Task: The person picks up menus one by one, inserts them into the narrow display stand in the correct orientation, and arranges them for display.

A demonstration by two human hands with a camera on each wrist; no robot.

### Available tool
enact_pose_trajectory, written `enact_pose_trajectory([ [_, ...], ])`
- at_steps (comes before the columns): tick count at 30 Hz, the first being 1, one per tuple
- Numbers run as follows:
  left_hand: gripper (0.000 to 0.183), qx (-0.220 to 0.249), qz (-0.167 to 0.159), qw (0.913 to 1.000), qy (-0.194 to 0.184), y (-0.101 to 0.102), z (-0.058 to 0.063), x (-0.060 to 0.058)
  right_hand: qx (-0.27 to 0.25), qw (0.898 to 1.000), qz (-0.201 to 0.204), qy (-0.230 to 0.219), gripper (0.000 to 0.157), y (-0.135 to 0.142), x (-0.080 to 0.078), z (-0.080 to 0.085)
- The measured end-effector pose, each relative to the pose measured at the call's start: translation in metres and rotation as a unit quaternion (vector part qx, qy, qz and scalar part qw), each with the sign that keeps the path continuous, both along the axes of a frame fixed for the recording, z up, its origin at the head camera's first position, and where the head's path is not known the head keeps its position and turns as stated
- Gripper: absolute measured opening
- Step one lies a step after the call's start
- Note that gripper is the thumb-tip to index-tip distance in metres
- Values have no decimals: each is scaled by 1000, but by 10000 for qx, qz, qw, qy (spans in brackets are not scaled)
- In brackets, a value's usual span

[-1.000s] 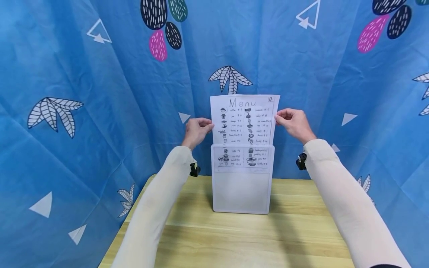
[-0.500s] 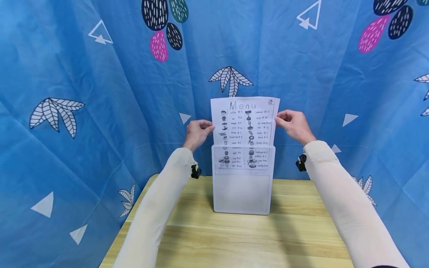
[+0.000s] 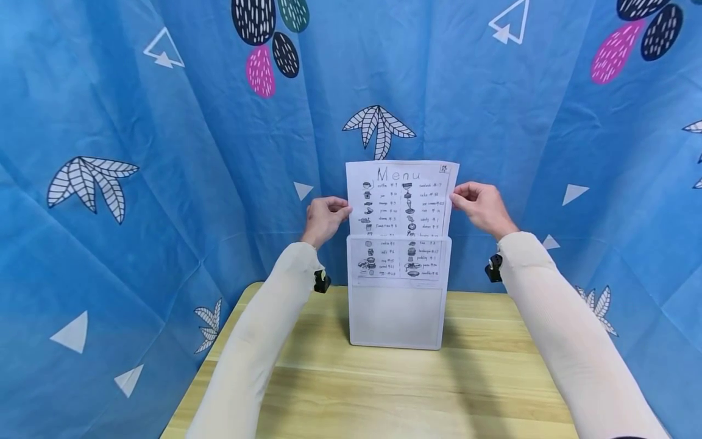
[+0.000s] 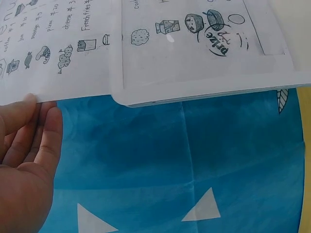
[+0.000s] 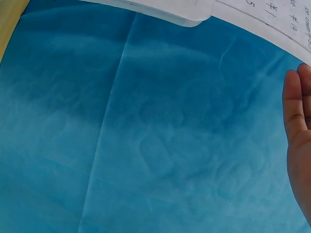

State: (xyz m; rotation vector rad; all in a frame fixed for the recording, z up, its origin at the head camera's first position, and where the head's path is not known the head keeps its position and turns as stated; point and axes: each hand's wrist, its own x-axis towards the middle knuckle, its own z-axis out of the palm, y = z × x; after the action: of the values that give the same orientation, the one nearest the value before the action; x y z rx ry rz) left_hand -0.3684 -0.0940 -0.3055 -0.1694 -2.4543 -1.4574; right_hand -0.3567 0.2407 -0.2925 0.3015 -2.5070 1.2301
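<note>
A white paper menu (image 3: 392,195) with small drawings and prices stands upright, its lower part inside a clear, white-edged display holder (image 3: 396,317). My left hand (image 3: 325,218) pinches the sheet's left edge between thumb and fingers, above the holder's top rim. On the opposite side, my right hand (image 3: 481,206) pinches the right edge at about the same height. The left wrist view shows the thumb (image 4: 19,114) on the paper's edge beside the holder's corner. In the right wrist view only part of the right hand (image 5: 299,126) shows, at the paper's edge.
The holder stands on a light wood-grain table (image 3: 395,390), near its back edge. Behind and at both sides hangs a blue curtain (image 3: 471,110) printed with leaves, triangles and drops.
The menu has slid slightly down into the holder, so more of its lower lines show behind the clear front. Both hands have lowered a little with it, keeping their pinch.
</note>
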Motion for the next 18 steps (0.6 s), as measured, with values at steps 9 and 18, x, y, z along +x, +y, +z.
enact_pose_trajectory([
  [9,18,32,66,9998,183,2,16,-1,27,10000,61,-17,29,1,1,0],
  [18,18,-30,143,9995,265,7,34,-2,-31,10000,-14,51,35,1,2,9],
])
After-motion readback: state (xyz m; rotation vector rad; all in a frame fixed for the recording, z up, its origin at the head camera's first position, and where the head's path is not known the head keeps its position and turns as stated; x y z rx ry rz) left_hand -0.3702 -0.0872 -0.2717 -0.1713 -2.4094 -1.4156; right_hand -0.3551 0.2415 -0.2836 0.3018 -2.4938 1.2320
